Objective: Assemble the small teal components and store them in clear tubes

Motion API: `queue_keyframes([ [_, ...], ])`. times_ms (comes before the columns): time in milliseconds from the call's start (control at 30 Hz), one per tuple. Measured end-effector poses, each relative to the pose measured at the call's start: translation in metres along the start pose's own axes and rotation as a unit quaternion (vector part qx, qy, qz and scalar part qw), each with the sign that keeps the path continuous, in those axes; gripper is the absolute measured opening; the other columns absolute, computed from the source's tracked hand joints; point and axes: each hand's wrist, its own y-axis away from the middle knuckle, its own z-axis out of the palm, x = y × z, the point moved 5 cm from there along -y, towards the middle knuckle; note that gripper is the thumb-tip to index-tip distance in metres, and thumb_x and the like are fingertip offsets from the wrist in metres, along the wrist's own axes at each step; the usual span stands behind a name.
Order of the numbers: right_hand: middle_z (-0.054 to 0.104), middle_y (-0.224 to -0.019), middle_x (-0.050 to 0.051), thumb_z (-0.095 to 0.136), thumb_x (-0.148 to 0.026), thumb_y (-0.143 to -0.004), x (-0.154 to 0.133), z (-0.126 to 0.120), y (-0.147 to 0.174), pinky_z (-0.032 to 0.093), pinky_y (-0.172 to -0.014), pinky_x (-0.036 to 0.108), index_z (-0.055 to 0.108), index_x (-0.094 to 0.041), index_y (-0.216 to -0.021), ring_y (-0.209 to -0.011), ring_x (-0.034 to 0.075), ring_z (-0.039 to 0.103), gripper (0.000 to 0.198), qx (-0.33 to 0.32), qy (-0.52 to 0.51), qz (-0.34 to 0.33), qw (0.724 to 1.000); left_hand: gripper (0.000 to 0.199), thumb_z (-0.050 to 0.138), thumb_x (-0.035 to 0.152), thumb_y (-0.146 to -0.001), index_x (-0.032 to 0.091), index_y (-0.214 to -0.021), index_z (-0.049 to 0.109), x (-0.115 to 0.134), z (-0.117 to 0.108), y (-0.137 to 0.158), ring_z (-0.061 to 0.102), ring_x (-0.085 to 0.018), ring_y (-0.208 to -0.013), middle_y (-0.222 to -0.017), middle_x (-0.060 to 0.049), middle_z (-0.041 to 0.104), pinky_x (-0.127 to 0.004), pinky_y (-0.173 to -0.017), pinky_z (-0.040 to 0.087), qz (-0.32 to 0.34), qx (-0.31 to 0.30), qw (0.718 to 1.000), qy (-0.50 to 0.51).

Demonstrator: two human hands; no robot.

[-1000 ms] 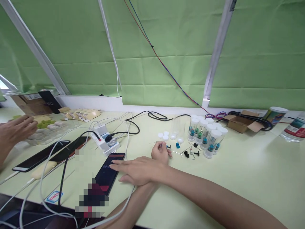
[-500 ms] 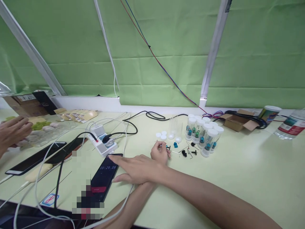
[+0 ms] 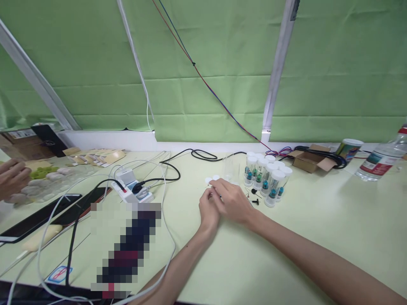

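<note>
Over the table, my two hands are together, fingers meeting. My left hand [image 3: 208,212] is closed, its thumb and fingertips pinched; a small black-and-teal part showed in it a moment before, and now it is almost fully covered. Across those fingertips bends my right hand [image 3: 234,200], fingers curled and closed, whatever it grips hidden. White caps [image 3: 212,178] lie just beyond the hands, near clear tubes [image 3: 232,170]. To the right stand several capped tubes [image 3: 272,191] with blue and green pieces inside. A black T-shaped piece [image 3: 255,202] and a round black piece [image 3: 253,191] lie beside my right hand.
A pixelated phone [image 3: 130,248] lies left of my forearm, with a power strip [image 3: 129,186] and loose white cables behind it. Another person's hand [image 3: 14,178] is at far left near an egg tray. An open carton [image 3: 310,160] and a water bottle [image 3: 378,163] stand right.
My right hand has left the phone screen and moved right, onto my left fingertips. My forearms are uncrossed. The view has shifted slightly.
</note>
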Motion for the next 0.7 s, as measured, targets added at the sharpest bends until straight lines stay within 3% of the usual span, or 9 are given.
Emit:
queue_keyframes([
  [133,0.065,-0.079,0.006,0.04,-0.017,-0.095,0.033,-0.012,0.035,0.041,-0.059,0.026,0.056,-0.016,-0.107,-0.067,0.016,0.061,0.02,0.04,-0.008,0.098,0.994,0.017,0.059,0.038,-0.076,0.021,-0.075,0.058,-0.004,-0.002,-0.001,0.049,-0.011,-0.047,-0.057,0.003,0.054,-0.023,-0.047,0.037,-0.021,-0.002,1.0,0.002],
  [233,0.056,-0.062,-0.001,0.04,-0.022,-0.096,0.051,-0.013,0.054,0.037,-0.054,0.026,0.056,-0.017,-0.103,-0.054,0.014,0.052,0.018,0.057,-0.019,0.188,0.98,0.019,0.059,0.04,-0.077,0.02,-0.076,0.057,-0.004,0.002,-0.001,0.044,-0.01,-0.04,-0.052,0.005,0.051,-0.022,-0.042,0.034,-0.031,-0.016,0.999,0.006],
  [433,0.062,-0.094,0.009,0.045,-0.015,-0.089,0.054,-0.001,0.06,0.04,-0.082,0.036,0.059,-0.017,-0.097,-0.093,0.024,0.054,0.016,0.033,0.004,0.214,0.976,0.018,0.058,0.037,-0.078,0.02,-0.079,0.055,0.0,0.001,0.0,0.045,-0.008,-0.039,-0.053,0.005,0.052,-0.022,-0.044,0.038,-0.035,-0.005,0.999,0.016],
  [533,0.062,-0.094,0.008,0.047,-0.012,-0.086,0.057,0.008,0.062,0.04,-0.082,0.038,0.06,-0.018,-0.094,-0.093,0.025,0.052,0.016,-0.01,0.002,0.25,0.968,0.016,0.057,0.035,-0.078,0.02,-0.079,0.054,-0.001,0.0,-0.001,0.045,-0.008,-0.04,-0.053,0.005,0.053,-0.022,-0.044,0.038,-0.036,0.003,0.999,0.019],
  [700,0.063,-0.09,0.006,0.048,-0.01,-0.082,0.068,0.014,0.068,0.04,-0.083,0.038,0.058,-0.02,-0.089,-0.092,0.025,0.053,0.015,-0.028,-0.021,0.297,0.954,0.016,0.058,0.035,-0.078,0.02,-0.078,0.054,-0.005,0.0,-0.003,0.046,-0.01,-0.04,-0.05,0.005,0.052,-0.022,-0.043,0.037,-0.04,0.007,0.999,0.019],
])
